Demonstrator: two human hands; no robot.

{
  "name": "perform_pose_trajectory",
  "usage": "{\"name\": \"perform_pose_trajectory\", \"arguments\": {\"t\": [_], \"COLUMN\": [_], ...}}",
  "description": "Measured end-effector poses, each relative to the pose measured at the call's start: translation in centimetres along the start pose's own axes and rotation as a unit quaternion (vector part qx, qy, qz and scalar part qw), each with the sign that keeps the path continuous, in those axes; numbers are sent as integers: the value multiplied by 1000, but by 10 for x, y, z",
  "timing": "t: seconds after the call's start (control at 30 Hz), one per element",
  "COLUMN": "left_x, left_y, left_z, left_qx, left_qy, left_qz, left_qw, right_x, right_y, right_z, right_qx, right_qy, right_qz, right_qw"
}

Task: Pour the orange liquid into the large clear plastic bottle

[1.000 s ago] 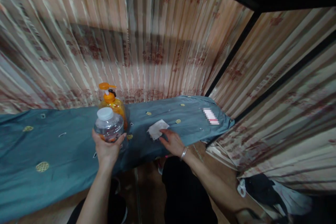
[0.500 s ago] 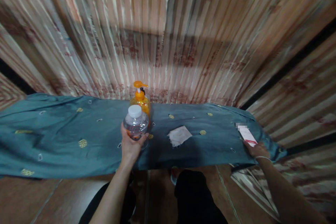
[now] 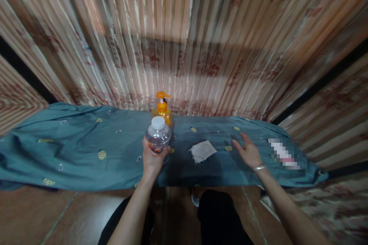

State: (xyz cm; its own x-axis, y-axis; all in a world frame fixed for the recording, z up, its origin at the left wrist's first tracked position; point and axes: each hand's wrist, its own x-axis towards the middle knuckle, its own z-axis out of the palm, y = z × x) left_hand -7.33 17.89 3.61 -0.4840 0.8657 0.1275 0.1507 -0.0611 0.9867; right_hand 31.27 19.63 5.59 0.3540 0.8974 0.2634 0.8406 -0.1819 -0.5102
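My left hand (image 3: pixel 153 159) is wrapped round a clear plastic bottle (image 3: pixel 158 138) with a white screw cap, which stands upright. Just behind it is a pump bottle (image 3: pixel 163 115) with an orange pump head and yellow contents, partly hidden by the clear bottle. My right hand (image 3: pixel 249 153) hovers over the cloth with fingers spread and nothing in it. To the left of that hand lies a pale folded cloth (image 3: pixel 202 151) with a frayed edge. On its other side a phone (image 3: pixel 283 155) lies flat, its screen blurred out.
A blue-green patterned sheet (image 3: pixel 77 138) covers the long narrow surface. Striped curtains (image 3: pixel 178 61) hang behind it and at both sides, with dark poles (image 3: pixel 316 84) at the corners. Below the front edge are a tiled floor (image 3: pixel 69 214) and my legs.
My right hand has let go of the phone and moved left, its fingers now spread. The phone stays on the sheet. My left hand keeps its hold on the clear bottle; the view has shifted slightly.
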Motion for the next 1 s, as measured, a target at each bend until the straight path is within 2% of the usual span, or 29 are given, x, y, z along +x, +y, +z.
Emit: {"name": "perform_pose_trajectory", "arguments": {"t": [0.07,0.13,0.23,0.27,0.33,0.43,0.53,0.63,0.8,0.9,1.0], "left_x": [0,0,-1,-1,-1,-1,-2,-3,-3,-3,-3], "left_y": [1,2,3,4,4,4,3,1,-2,-1,0], "left_z": [1,2,3,3,3,3,2,2,2,3,3], "left_qx": [-4,-8,-17,-20,-24,-28,-28,-26,-22,-24,-28], "left_qy": [-2,-2,-5,-8,-17,-29,-39,-43,-45,-42,-41], "left_qz": [-1,0,0,-1,-7,-15,-18,-17,-16,-12,-9], "left_qw": [1000,1000,1000,1000,1000,999,999,999,999,999,999], "right_x": [-19,-40,-63,-66,-68,-65,-64,-63,-52,-48,-49], "right_y": [-66,-134,-222,-244,-274,-292,-292,-288,-282,-283,-286], "right_z": [17,30,40,42,44,47,48,47,41,35,27], "right_qx": [135,261,393,414,411,364,331,326,335,298,245], "right_qy": [-80,-129,-159,-159,-150,-127,-113,-120,-182,-178,-111], "right_qz": [-131,-210,-269,-276,-266,-221,-215,-255,-310,-324,-323], "right_qw": [979,933,865,853,859,896,912,902,871,880,907]}}
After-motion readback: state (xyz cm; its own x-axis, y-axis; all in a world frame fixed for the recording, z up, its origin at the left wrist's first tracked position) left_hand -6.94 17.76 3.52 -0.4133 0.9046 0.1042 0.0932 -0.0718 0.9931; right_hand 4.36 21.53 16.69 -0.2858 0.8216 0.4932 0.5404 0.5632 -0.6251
